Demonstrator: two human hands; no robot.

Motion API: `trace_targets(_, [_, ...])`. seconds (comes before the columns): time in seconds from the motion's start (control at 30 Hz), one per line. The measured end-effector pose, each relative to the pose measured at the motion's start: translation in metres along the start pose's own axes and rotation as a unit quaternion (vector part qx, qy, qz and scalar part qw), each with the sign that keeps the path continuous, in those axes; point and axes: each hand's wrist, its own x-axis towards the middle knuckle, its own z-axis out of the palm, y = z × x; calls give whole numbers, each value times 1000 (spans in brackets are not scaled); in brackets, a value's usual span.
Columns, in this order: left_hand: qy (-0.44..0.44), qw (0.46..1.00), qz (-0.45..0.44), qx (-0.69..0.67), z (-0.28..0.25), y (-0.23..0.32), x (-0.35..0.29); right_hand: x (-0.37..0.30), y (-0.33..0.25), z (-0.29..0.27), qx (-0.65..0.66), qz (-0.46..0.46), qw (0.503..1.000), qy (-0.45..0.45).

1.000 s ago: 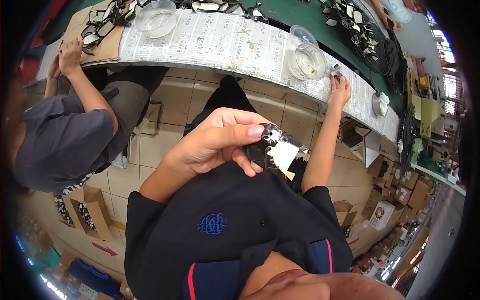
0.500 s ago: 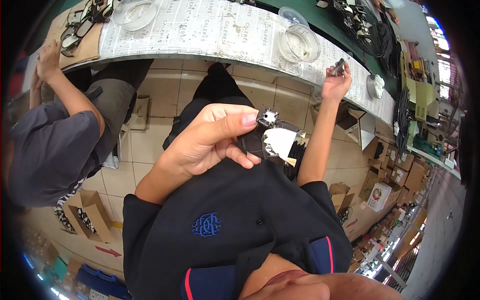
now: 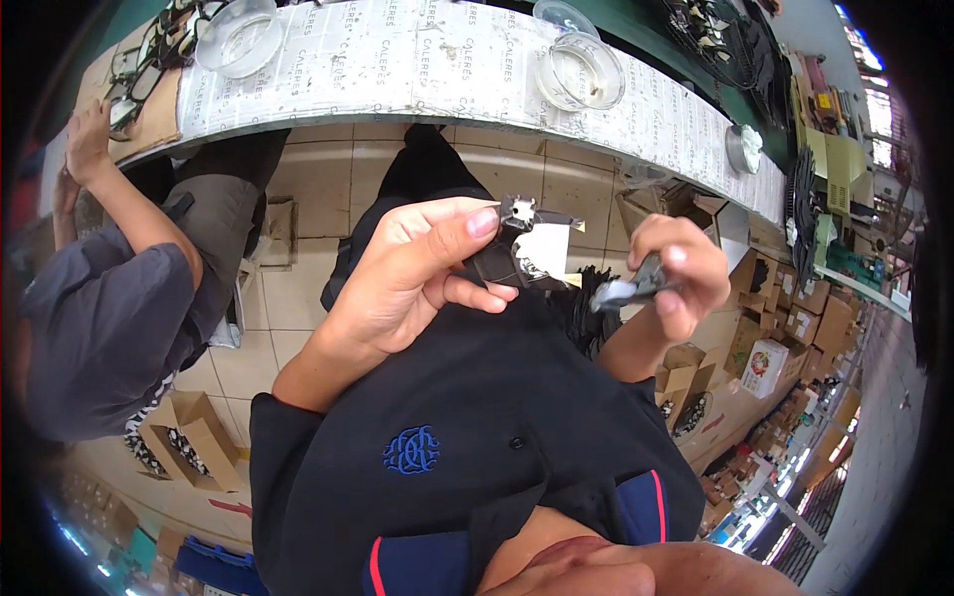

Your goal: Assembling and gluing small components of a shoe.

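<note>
the left hand (image 3: 402, 258) pinches a black piece (image 3: 527, 250) with a white patch between thumb and fingers, in view between the bench (image 3: 397, 74) and the dark shirt (image 3: 467, 397). the right hand (image 3: 691, 270) grips a small, blurred grey object (image 3: 628, 291), its tip near the piece, a gap showing between. on the bench stands a clear round dish (image 3: 599, 89); near its right end, a small round container (image 3: 738, 151).

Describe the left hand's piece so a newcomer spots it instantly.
Start at the white-covered bench across the top, then drop to the left hand near mid-picture. It pinches a black-and-white piece. Unlike the grey object in the right hand, this has a white panel and two yellowish tips.
</note>
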Motion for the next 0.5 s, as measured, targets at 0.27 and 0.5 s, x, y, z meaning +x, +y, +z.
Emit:
trace_targets(0.27, [114, 968, 153, 165, -13, -9, 8, 51, -43, 59, -166, -117, 954, -219])
trace_targets(0.5, [90, 955, 182, 215, 0, 4, -1, 28, -32, 39, -50, -68, 995, -55])
